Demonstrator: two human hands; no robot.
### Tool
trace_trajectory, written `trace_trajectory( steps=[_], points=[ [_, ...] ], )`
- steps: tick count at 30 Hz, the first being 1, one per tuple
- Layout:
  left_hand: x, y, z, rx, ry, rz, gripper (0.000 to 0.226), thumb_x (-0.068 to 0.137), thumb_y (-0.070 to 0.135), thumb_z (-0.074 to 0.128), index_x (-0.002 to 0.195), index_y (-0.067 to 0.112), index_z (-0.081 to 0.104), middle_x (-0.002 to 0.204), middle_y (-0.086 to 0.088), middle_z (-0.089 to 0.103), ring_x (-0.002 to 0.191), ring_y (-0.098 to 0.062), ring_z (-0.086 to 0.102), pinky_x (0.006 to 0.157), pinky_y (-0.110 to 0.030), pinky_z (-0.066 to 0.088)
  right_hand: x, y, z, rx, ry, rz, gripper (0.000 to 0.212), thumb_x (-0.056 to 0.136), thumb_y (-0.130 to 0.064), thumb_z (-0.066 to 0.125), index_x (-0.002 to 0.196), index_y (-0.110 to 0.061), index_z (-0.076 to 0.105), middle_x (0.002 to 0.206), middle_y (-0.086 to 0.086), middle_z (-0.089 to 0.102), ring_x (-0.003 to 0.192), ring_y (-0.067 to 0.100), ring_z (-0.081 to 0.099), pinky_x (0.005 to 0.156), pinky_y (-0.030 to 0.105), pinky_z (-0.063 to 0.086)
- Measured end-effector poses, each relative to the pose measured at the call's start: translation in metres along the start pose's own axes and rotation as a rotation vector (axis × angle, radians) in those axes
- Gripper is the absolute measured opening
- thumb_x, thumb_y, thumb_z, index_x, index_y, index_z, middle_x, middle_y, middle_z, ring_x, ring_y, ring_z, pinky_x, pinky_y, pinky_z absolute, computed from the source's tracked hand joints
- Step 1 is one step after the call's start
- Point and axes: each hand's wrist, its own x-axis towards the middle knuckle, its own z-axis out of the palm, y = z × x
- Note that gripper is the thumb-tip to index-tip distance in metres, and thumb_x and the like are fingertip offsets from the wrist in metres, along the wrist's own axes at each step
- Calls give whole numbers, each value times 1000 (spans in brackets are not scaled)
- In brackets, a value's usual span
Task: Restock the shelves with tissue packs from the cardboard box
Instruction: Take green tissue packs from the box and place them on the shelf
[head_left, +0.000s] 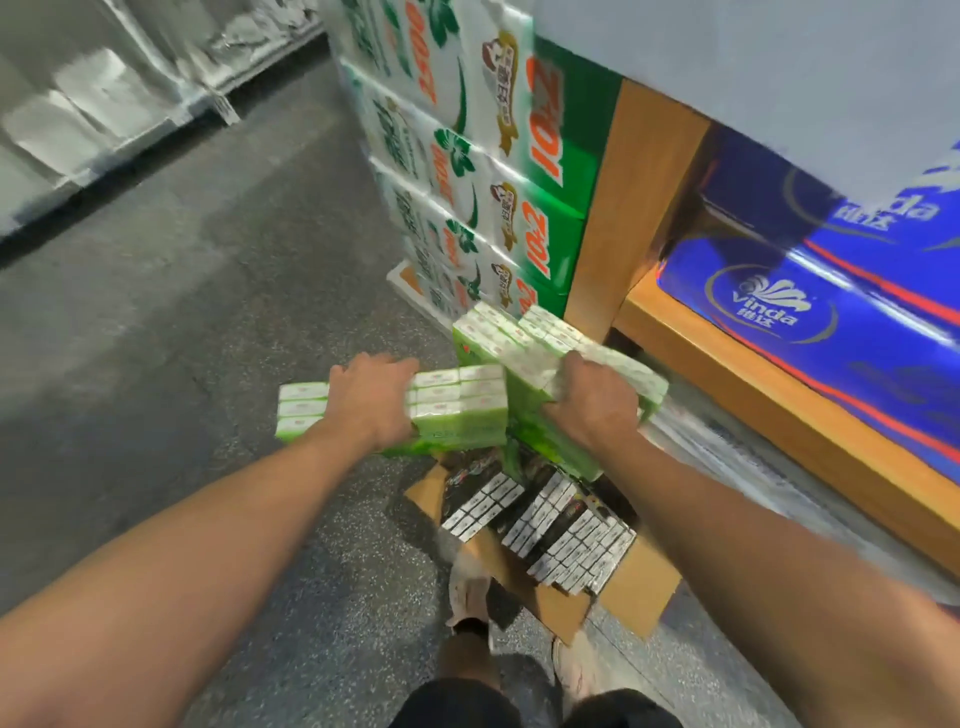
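Shoes (470, 597) beside cardboard box (631, 587), seemingly touching

1. Held tissue packs (462, 400): light green, white tops.
2. Cardboard box (639, 587): brown; its packs (561, 525) black and white.
3. Shelf (639, 208): orange wood.
4. Shelf bundle (831, 332): blue, red stripes.
5. Floor (208, 312): speckled grey.

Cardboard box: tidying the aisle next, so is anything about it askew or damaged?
The cardboard box sits skewed to the wooden shelf, flaps splayed open on the floor; no tear or spill visible.
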Motion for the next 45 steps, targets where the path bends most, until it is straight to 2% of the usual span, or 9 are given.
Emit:
trace_trajectory(
  steps=[2,6,13,18,22,28,33,40,45],
  points=[
    [-45,-9,-13,-54,42,-92,62,64,50,76,119,30,54,113,0,60,111,-29,54,93,-47,43,-17,-18,-21,-36,17,-92,51,77,-51,71,113,-23,49,93,0,64,82,24,60,63,32,49],
    [-152,-48,-33,-112,123,-301,55,63,42,76,113,29,55,105,-1,64,105,-29,59,90,-47,50,-56,-88,-64,-83,-6,-294,58,75,-47,70,121,-19,50,94,3,64,85,27,64,68,37,56],
    [-417,-169,-59,-153,287,-780,57,56,44,75,106,26,56,101,-3,70,98,-32,67,76,-42,56,-201,-297,-106,-28,-26,-815,57,75,-63,64,112,-20,52,108,7,67,100,32,65,74,39,52],
    [-650,-213,-48,-90,452,-1121,51,67,42,70,113,27,53,97,-7,69,95,-35,66,76,-42,54,-371,-446,-107,37,-90,-1143,66,66,-76,58,110,-28,57,104,2,70,95,31,67,78,41,57],
    [-834,-226,-18,-41,536,-1398,55,62,43,64,114,30,52,100,-7,68,97,-35,64,80,-45,53,-545,-539,-102,148,-93,-1432,55,68,-61,69,109,-27,54,107,5,69,100,30,66,76,39,52],
    [-1061,-234,20,51,552,-1686,57,67,34,67,121,33,52,112,-5,68,106,-35,60,86,-44,49,-790,-630,-91,292,-111,-1674,44,73,-44,71,105,-20,55,104,10,68,97,34,66,72,38,50],
    [-1195,-249,36,103,582,-1872,65,69,26,72,130,36,51,118,-6,67,111,-35,59,88,-41,46,-938,-692,-88,409,-101,-1815,37,72,-36,68,99,-18,52,98,9,66,95,34,64,72,38,49],
    [-1329,-309,38,299,629,-2079,69,63,27,76,128,33,53,111,-7,66,106,-35,59,83,-41,48,-1083,-819,-96,683,202,-2038,45,72,-30,73,111,-16,56,112,9,60,98,35,60,77,41,48],
    [-1397,-380,32,404,600,-2161,56,61,39,82,110,30,56,100,-5,65,97,-33,60,79,-41,50,-1159,-936,-103,812,345,-2102,50,72,-31,77,115,-15,57,120,10,55,105,33,55,84,43,43]
  ],
)
